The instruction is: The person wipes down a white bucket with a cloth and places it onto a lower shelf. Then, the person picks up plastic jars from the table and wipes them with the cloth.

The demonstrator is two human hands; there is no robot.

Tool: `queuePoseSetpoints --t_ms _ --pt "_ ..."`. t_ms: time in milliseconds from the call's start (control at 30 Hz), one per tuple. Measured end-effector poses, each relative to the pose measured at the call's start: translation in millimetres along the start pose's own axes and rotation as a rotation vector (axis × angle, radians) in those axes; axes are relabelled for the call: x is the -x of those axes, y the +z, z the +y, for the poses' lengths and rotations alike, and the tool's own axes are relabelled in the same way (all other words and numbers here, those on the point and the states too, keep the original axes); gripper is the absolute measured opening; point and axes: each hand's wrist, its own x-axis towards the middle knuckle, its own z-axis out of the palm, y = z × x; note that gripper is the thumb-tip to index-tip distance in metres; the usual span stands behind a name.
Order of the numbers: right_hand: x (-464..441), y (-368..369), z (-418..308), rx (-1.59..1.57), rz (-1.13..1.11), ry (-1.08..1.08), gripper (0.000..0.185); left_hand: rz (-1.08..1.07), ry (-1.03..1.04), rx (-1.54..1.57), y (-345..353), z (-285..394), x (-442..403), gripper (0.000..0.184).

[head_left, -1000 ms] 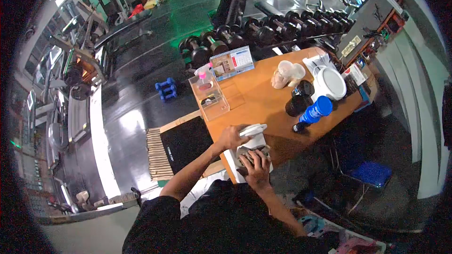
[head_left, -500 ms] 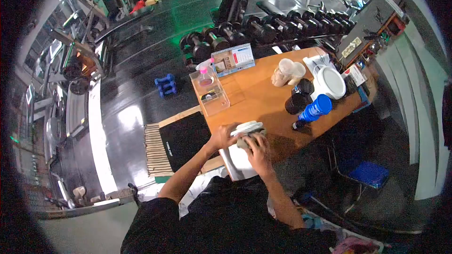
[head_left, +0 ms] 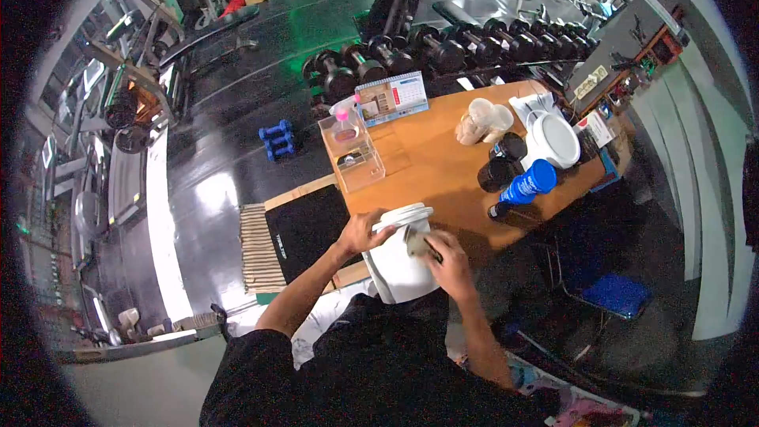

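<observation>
A large white tub (head_left: 395,269) lies tilted at the near edge of the wooden table, its ridged rim or lid (head_left: 407,214) pointing away from me. My left hand (head_left: 365,232) grips the tub near that rim, fingers bent over its left side. In my right hand (head_left: 451,261) is a crumpled greyish-beige cloth (head_left: 416,243), pressed on the tub's side just below the rim. A small dark patch shows by the right fingers, and I cannot make out what it is.
On the wooden table (head_left: 427,158) stand a clear acrylic box (head_left: 365,170), a desk calendar (head_left: 393,100), plastic cups (head_left: 479,120), a black jar (head_left: 496,175), a blue shaker (head_left: 530,183) and another white tub (head_left: 552,140). Blue dumbbells (head_left: 277,141) lie on the floor; a blue chair (head_left: 615,296) stands right.
My right hand has moved with the cloth from over the rim down to the tub's right side, uncovering the rim. My left hand has shifted slightly left and down, still on the tub.
</observation>
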Motion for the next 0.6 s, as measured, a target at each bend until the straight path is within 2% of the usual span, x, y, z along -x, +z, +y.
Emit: queuePoseSetpoints --t_ms 67,200,400,500,600 --pt "-20.1 12.3 -14.4 0.151 0.144 -0.107 0.039 0.012 0.013 -0.002 2.7 -5.2 1.2 0.041" --pt "-13.0 44.2 -6.3 0.25 0.092 -0.155 0.034 0.108 0.125 -0.018 6.8 -25.4 10.1 0.041" --pt "50.6 25.3 -0.6 0.249 -0.055 -0.324 0.033 0.127 0.087 -0.026 6.2 -40.4 27.4 0.041" --pt "63.0 7.8 14.8 0.172 -0.195 -0.139 0.033 0.161 0.129 -0.034 4.9 -34.9 25.5 0.042" --pt "47.5 4.7 23.1 -0.063 -0.077 0.178 0.033 0.139 0.126 -0.03 4.1 -25.8 19.7 0.043"
